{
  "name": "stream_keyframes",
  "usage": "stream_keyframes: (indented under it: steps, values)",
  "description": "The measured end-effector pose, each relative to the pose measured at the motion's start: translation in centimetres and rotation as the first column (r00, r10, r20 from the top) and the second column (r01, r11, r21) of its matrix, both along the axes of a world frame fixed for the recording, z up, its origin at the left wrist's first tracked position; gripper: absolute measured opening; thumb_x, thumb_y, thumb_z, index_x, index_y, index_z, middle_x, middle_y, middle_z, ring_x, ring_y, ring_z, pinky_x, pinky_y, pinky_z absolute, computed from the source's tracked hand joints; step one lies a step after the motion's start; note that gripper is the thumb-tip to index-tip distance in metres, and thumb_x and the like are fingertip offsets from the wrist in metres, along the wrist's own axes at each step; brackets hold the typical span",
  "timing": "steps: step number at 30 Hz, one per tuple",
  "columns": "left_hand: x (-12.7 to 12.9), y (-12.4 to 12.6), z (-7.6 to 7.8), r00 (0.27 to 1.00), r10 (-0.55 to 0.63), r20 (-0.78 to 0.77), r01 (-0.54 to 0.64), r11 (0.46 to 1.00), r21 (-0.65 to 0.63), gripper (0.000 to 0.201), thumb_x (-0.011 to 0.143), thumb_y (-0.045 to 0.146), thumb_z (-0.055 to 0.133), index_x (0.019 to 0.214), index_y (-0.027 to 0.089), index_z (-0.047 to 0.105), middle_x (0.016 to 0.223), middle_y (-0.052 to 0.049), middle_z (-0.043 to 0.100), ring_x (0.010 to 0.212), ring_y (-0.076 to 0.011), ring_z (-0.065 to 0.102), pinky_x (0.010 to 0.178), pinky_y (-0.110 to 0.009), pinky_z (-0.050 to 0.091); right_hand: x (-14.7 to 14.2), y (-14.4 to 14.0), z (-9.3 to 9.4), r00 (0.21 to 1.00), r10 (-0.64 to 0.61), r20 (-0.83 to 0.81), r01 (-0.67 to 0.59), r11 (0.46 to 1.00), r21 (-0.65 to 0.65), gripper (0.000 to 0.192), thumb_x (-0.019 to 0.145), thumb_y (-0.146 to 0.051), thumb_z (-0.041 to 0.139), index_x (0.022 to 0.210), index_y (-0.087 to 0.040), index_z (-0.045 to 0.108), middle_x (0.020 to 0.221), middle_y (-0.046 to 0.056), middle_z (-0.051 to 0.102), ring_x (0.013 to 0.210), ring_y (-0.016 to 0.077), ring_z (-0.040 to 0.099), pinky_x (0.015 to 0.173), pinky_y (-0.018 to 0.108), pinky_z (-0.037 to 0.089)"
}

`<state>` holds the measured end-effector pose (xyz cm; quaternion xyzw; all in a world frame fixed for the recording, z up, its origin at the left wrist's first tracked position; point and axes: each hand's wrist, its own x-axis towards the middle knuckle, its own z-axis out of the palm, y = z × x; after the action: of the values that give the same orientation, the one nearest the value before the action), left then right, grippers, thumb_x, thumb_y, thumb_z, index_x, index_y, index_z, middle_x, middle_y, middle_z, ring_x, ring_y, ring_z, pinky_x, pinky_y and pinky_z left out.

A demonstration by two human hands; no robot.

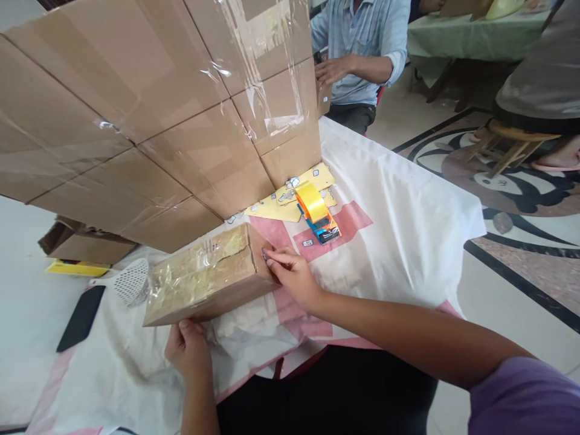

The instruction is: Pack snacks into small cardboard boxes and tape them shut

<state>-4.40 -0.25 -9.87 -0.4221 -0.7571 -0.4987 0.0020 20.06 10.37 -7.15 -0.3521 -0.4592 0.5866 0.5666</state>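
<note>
A long cardboard box (222, 281), its top covered in shiny clear tape, lies in front of me on the cloth-covered table. My left hand (189, 347) has its thumb and curled fingers at the box's near lower edge, gripping it. At the right end of the box, my right hand (292, 275) pinches a small sticker (264, 254) against the end face. Beyond that hand is a tape dispenser (317, 217) with a yellow roll. Yellow sticker sheets (278, 208) with small printed stickers lie behind it, and one loose sticker (307, 243) is on the cloth.
Stacked, taped cartons (181, 115) form a tall wall behind the box. To the left are an open carton (86, 241), a white perforated paddle (131, 283) and a black flat object (81, 318). A person (362, 54) sits across the table, a hand on another carton.
</note>
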Motion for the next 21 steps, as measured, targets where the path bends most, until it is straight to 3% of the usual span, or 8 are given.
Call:
stream_keyframes:
  steps: [7, 17, 21]
  values:
    - [0.0, 0.1, -0.1, 1.000, 0.020, 0.001, -0.020, 0.999, -0.039, 0.043, 0.099, 0.046, 0.046, 0.065, 0.020, 0.051, 0.055, 0.003, 0.050, 0.052, -0.0140, 0.046, 0.055, -0.029, 0.035, 0.2, 0.1, 0.4, 0.995, 0.051, 0.080, -0.057, 0.995, 0.077, 0.030, 0.092, -0.028, 0.060, 0.112, -0.023, 0.081, 0.099, 0.004, 0.060, 0.093, 0.0160, 0.062, 0.086, 0.032, 0.050]
    - [0.3, 0.3, 0.1, 0.999, 0.016, -0.030, -0.016, 1.000, 0.003, 0.042, 0.099, 0.042, 0.046, 0.063, 0.020, 0.051, 0.054, 0.003, 0.050, 0.052, -0.0142, 0.046, 0.056, -0.030, 0.035, 0.5, 1.5, 1.2, 0.996, -0.030, 0.086, 0.030, 1.000, -0.005, 0.018, 0.090, -0.027, 0.063, 0.094, -0.021, 0.080, 0.100, 0.005, 0.074, 0.091, 0.0177, 0.067, 0.083, 0.031, 0.051]
    - [0.3, 0.3, 0.1, 0.999, 0.032, -0.038, -0.032, 0.999, 0.003, 0.042, 0.098, 0.041, 0.046, 0.063, 0.020, 0.051, 0.054, 0.003, 0.050, 0.053, -0.0145, 0.046, 0.057, -0.030, 0.036, 0.5, 1.7, 0.8, 0.991, -0.049, 0.125, 0.042, 0.997, 0.063, 0.016, 0.087, -0.024, 0.065, 0.094, -0.021, 0.079, 0.094, 0.004, 0.071, 0.084, 0.0160, 0.064, 0.078, 0.029, 0.050]
